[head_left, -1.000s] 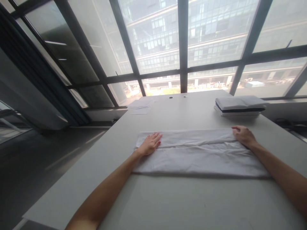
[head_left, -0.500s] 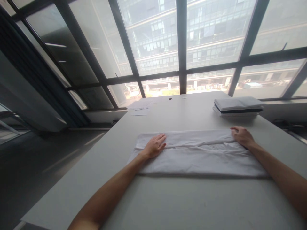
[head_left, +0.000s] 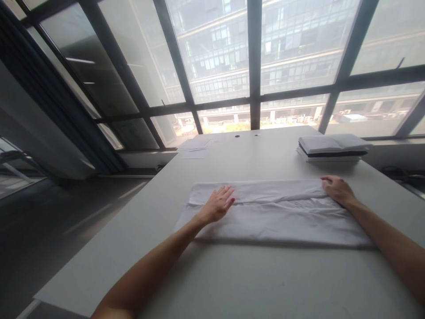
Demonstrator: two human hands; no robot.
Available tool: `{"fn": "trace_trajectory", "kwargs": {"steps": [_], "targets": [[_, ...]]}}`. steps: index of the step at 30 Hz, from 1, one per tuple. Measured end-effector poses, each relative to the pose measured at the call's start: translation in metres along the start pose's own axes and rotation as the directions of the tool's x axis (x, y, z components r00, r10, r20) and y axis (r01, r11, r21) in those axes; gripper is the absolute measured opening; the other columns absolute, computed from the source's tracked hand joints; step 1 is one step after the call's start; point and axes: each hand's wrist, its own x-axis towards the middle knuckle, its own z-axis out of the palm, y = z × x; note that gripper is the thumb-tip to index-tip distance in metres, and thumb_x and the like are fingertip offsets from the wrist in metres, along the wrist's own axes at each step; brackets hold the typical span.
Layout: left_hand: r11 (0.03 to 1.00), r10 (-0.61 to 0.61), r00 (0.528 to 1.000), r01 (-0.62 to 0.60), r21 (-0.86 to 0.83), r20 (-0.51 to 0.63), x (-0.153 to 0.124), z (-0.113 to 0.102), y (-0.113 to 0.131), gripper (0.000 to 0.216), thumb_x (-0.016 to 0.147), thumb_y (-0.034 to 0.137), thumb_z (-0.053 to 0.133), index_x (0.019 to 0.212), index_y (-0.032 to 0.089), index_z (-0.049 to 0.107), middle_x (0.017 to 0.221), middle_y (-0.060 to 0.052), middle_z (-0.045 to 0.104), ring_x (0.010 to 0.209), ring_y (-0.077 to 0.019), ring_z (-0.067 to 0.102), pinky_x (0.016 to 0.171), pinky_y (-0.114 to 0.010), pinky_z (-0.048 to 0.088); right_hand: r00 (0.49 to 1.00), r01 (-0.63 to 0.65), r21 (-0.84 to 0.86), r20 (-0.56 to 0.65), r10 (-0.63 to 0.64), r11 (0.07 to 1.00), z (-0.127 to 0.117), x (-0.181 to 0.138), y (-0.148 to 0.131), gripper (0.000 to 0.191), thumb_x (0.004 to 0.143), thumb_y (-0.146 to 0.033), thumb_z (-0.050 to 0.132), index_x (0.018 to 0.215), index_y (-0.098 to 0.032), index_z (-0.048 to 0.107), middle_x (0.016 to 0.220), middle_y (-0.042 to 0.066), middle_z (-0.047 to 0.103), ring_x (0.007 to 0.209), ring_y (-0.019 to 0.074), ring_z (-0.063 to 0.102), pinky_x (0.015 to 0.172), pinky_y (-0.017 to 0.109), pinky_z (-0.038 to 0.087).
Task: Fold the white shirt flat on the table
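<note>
A white cloth [head_left: 275, 217] lies folded into a long strip across the grey table [head_left: 245, 279]. My left hand [head_left: 217, 205] rests flat on it near the left end, fingers spread and pointing right. My right hand [head_left: 337, 189] presses on the cloth's far right corner, fingers curled at the edge. A fold line runs between the two hands.
A stack of folded white and dark cloths [head_left: 332, 147] sits at the table's far right. Loose paper sheets [head_left: 194, 148] lie at the far left edge. Two small holes [head_left: 246, 135] mark the table's far end, in front of large windows. The table's left edge drops to dark floor.
My left hand has slid to the right along the cloth, flattening it. My right hand has stayed at the right corner.
</note>
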Motion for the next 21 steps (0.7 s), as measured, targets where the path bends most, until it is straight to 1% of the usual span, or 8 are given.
{"fn": "trace_trajectory", "kwargs": {"steps": [3, 5, 8, 11, 13, 17, 19, 21], "targets": [[0.999, 0.003, 0.999, -0.001, 0.039, -0.034, -0.007, 0.014, 0.013, 0.057, 0.107, 0.052, 0.027, 0.156, 0.025, 0.042, 0.164, -0.011, 0.033, 0.153, -0.0313, 0.026, 0.122, -0.058, 0.024, 1.0, 0.007, -0.001, 0.003, -0.007, 1.0, -0.001, -0.001, -0.002, 0.042, 0.09, -0.028, 0.049, 0.119, -0.01, 0.072, 0.129, 0.019, 0.069, 0.119, 0.0304, 0.062, 0.101, 0.032, 0.043], [0.998, 0.014, 0.997, -0.009, 0.07, -0.072, -0.01, 0.02, 0.017, 0.055, 0.107, 0.048, 0.029, 0.154, 0.025, 0.045, 0.164, -0.011, 0.034, 0.153, -0.0316, 0.026, 0.122, -0.058, 0.023, 1.0, 0.005, -0.001, 0.003, -0.005, 1.0, -0.003, -0.002, -0.003, 0.042, 0.091, -0.028, 0.049, 0.12, -0.009, 0.072, 0.129, 0.019, 0.069, 0.12, 0.0299, 0.062, 0.101, 0.031, 0.043], [0.996, 0.025, 0.995, -0.017, 0.091, -0.097, -0.013, 0.014, 0.022, 0.053, 0.108, 0.045, 0.03, 0.152, 0.023, 0.048, 0.163, -0.012, 0.036, 0.153, -0.0318, 0.027, 0.122, -0.059, 0.024, 1.0, -0.01, 0.001, 0.01, 0.01, 1.0, -0.004, -0.003, -0.005, 0.043, 0.09, -0.027, 0.049, 0.121, -0.009, 0.072, 0.128, 0.02, 0.069, 0.118, 0.0293, 0.063, 0.101, 0.03, 0.043], [0.994, 0.075, 0.99, -0.065, 0.085, -0.12, -0.015, 0.003, 0.032, 0.053, 0.107, 0.047, 0.032, 0.153, 0.024, 0.046, 0.163, -0.009, 0.036, 0.153, -0.0291, 0.027, 0.124, -0.056, 0.021, 1.0, -0.008, 0.007, 0.005, 0.008, 1.0, -0.003, -0.003, -0.004, 0.044, 0.09, -0.028, 0.048, 0.121, -0.008, 0.072, 0.128, 0.02, 0.069, 0.117, 0.0297, 0.063, 0.101, 0.031, 0.043], [0.992, 0.108, 0.99, -0.1, 0.081, -0.095, -0.017, -0.001, 0.041, 0.054, 0.107, 0.048, 0.033, 0.155, 0.025, 0.044, 0.164, -0.008, 0.036, 0.154, -0.0281, 0.025, 0.125, -0.056, 0.019, 1.0, 0.002, 0.006, 0.0, -0.002, 1.0, -0.003, -0.003, -0.004, 0.045, 0.09, -0.028, 0.048, 0.121, -0.008, 0.072, 0.127, 0.02, 0.07, 0.117, 0.0299, 0.063, 0.101, 0.032, 0.043], [0.992, 0.097, 0.995, -0.1, 0.071, 0.039, -0.019, 0.004, 0.05, 0.054, 0.108, 0.048, 0.032, 0.157, 0.027, 0.04, 0.167, -0.006, 0.029, 0.155, -0.0306, 0.019, 0.123, -0.059, 0.02, 1.0, 0.002, 0.0, 0.007, -0.002, 1.0, -0.004, -0.003, -0.004, 0.046, 0.09, -0.029, 0.048, 0.122, -0.008, 0.072, 0.127, 0.02, 0.07, 0.116, 0.0298, 0.064, 0.099, 0.032, 0.044], [0.994, 0.076, 0.996, -0.08, 0.075, 0.048, -0.019, 0.008, 0.05, 0.054, 0.108, 0.048, 0.031, 0.158, 0.028, 0.038, 0.168, -0.006, 0.026, 0.156, -0.0318, 0.017, 0.122, -0.061, 0.02, 1.0, 0.005, 0.004, 0.007, -0.005, 1.0, -0.004, -0.003, -0.004, 0.045, 0.089, -0.029, 0.048, 0.121, -0.008, 0.072, 0.127, 0.02, 0.07, 0.115, 0.0298, 0.064, 0.098, 0.033, 0.044], [0.994, 0.068, 0.997, -0.07, 0.083, 0.033, -0.019, 0.009, 0.049, 0.054, 0.108, 0.048, 0.032, 0.158, 0.028, 0.038, 0.168, -0.007, 0.026, 0.156, -0.0326, 0.017, 0.122, -0.061, 0.019, 1.0, 0.012, 0.012, -0.004, -0.012, 1.0, -0.004, -0.003, -0.004, 0.045, 0.089, -0.029, 0.048, 0.12, -0.008, 0.073, 0.126, 0.021, 0.07, 0.114, 0.0299, 0.064, 0.097, 0.033, 0.044]]}}
